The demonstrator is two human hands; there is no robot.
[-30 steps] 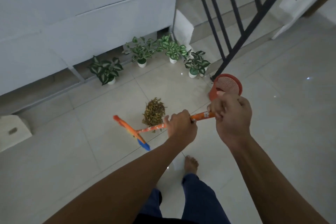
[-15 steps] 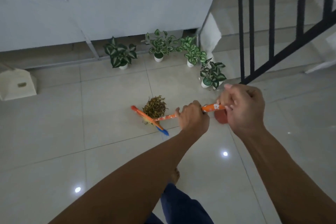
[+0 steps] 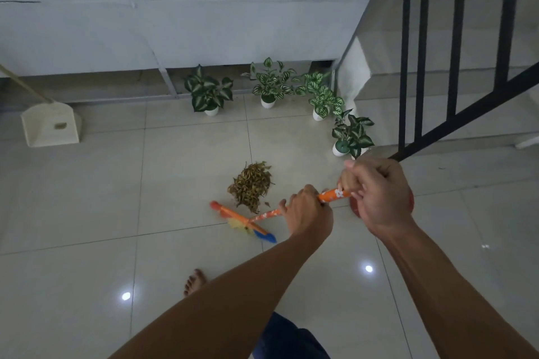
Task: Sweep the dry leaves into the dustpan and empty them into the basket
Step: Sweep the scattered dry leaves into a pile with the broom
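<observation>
Dry leaves [image 3: 251,185], brown heaped pile, beside broom [image 3: 243,220]

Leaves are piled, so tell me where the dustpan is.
In the head view, the cream dustpan stands at the far left by the wall, left of the leaf pile.

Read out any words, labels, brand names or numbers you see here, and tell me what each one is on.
None can be read.
The broom handle carries only white flower prints, no letters.
The dustpan has one small dark mark on its back, too small to tell whether it is a label.
The plant pots look plain white.
</observation>
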